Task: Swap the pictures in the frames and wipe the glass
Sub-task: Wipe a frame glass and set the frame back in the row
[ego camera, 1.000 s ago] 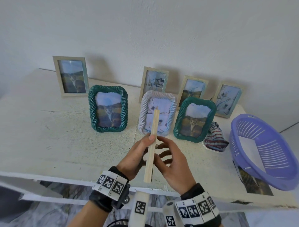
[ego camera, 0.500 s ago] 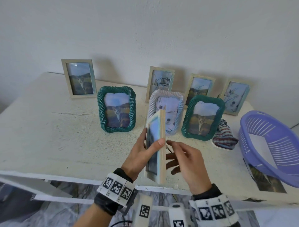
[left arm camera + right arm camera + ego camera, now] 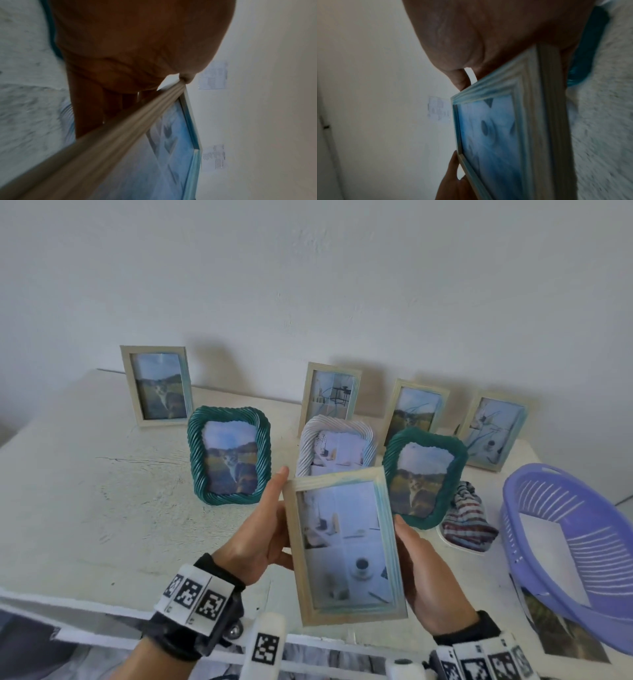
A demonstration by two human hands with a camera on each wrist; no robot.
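Note:
I hold a pale wooden picture frame (image 3: pixel 344 546) upright above the table's front edge, its glass facing me, with a pale desk picture inside. My left hand (image 3: pixel 265 529) grips its left edge, thumb at the top corner and fingers behind. My right hand (image 3: pixel 423 573) holds the right edge, fingers hidden behind the frame. The left wrist view shows the frame (image 3: pixel 120 142) edge-on under the palm. In the right wrist view the frame (image 3: pixel 513 128) appears with its blue-tinted glass. A striped cloth (image 3: pixel 467 517) lies to the right.
Several framed pictures stand on the white table (image 3: pixel 85 508): two green rope frames (image 3: pixel 229 455), (image 3: pixel 423 474), a white rope frame (image 3: pixel 337 445), and pale wooden ones along the wall. A purple basket (image 3: pixel 568 542) sits at the right edge over a loose photo (image 3: pixel 565 635).
The frame was edge-on between my hands a second ago. It has turned so its glass faces me, and both hands now hold its sides.

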